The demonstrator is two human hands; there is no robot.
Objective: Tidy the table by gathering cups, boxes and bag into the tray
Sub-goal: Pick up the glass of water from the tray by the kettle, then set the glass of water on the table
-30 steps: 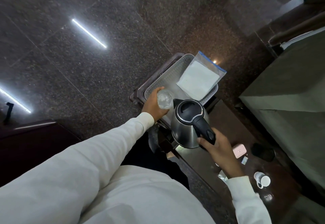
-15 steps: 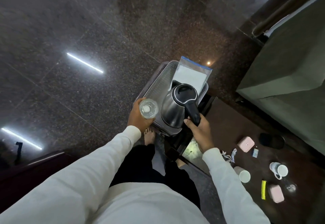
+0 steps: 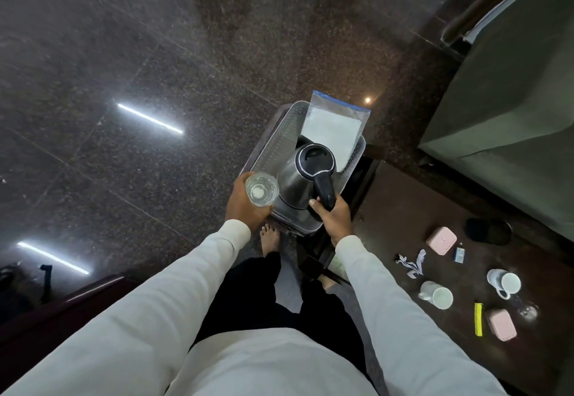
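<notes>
A grey perforated tray (image 3: 281, 140) rests on a dark stand ahead of me. A clear zip bag (image 3: 332, 126) with white contents leans at its far end. My right hand (image 3: 334, 218) grips the black handle of a steel kettle (image 3: 298, 178) that sits in the tray's near half. My left hand (image 3: 245, 206) holds a clear glass (image 3: 261, 190) upright at the tray's near left corner. On the dark table at right lie two white cups (image 3: 436, 294) (image 3: 504, 282) and two pink boxes (image 3: 441, 240) (image 3: 500, 324).
A yellow strip (image 3: 478, 319), crumpled paper scraps (image 3: 411, 263), a small packet (image 3: 459, 254), a black object (image 3: 487, 230) and another clear glass (image 3: 528, 310) also lie on the table. A grey sofa (image 3: 509, 109) stands at right. My bare foot (image 3: 270, 238) is below the tray.
The kettle has moved forward from beside the tray into its near half, still in my right hand. The glass has stayed at the tray's near left corner.
</notes>
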